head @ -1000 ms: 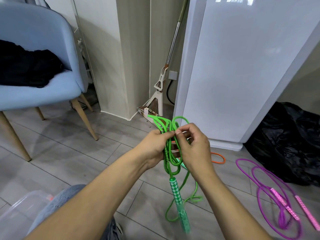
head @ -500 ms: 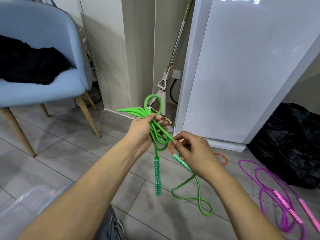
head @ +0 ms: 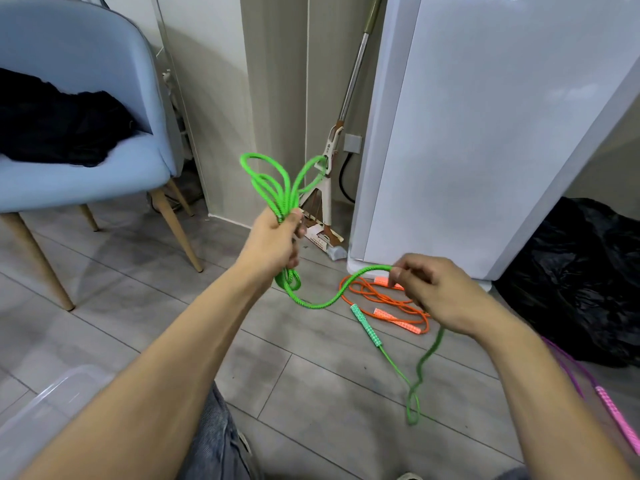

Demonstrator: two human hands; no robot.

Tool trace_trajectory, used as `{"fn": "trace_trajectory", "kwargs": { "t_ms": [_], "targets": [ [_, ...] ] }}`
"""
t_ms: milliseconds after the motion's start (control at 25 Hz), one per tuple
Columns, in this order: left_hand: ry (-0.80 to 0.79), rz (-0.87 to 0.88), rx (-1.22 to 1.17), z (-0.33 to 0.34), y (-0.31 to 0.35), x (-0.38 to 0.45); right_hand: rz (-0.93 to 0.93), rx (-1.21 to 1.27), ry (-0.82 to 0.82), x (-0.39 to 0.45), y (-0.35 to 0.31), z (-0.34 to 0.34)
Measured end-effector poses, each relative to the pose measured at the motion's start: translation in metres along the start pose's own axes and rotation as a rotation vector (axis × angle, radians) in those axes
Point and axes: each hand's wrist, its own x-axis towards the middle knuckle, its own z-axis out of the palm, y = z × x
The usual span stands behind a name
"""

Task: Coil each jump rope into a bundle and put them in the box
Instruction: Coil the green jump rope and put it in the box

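The left hand was closed tight around a bunch of loops of the green jump rope. The loops stuck up above the fist like big petals. More loops hung just under the fist. From there the green rope dipped down and rose to the right hand. The right hand pinched the rope between its thumb and fingertips, and the other fingers were curled in. Past that hand the rope dropped to the floor and made a small loop. One green handle showed below the rope, between the two hands.

An orange jump rope lay in a loose pile on the floor, near the bottom of the white fridge. A pink and purple jump rope lay at the right edge of the floor. A clear plastic box sat in the near left corner. A blue chair with black cloth on it stood at the left. A mop leaned in the corner, and a black bag lay on the right.
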Motion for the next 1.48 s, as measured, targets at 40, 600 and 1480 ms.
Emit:
{"fn": "trace_trajectory", "kwargs": {
  "t_ms": [40, 600, 1480],
  "targets": [
    [-0.068, 0.017, 0.051, 0.006, -0.002, -0.007, -0.032, 0.054, 0.033, 0.001, -0.01, 0.007],
    [-0.512, 0.085, 0.464, 0.018, -0.009, -0.039, -0.054, 0.123, 0.319, 0.009, -0.024, 0.05],
    [-0.099, -0.135, -0.046, 0.034, -0.025, -0.028, -0.054, 0.061, 0.249, 0.012, -0.038, 0.064]
  ]
}}
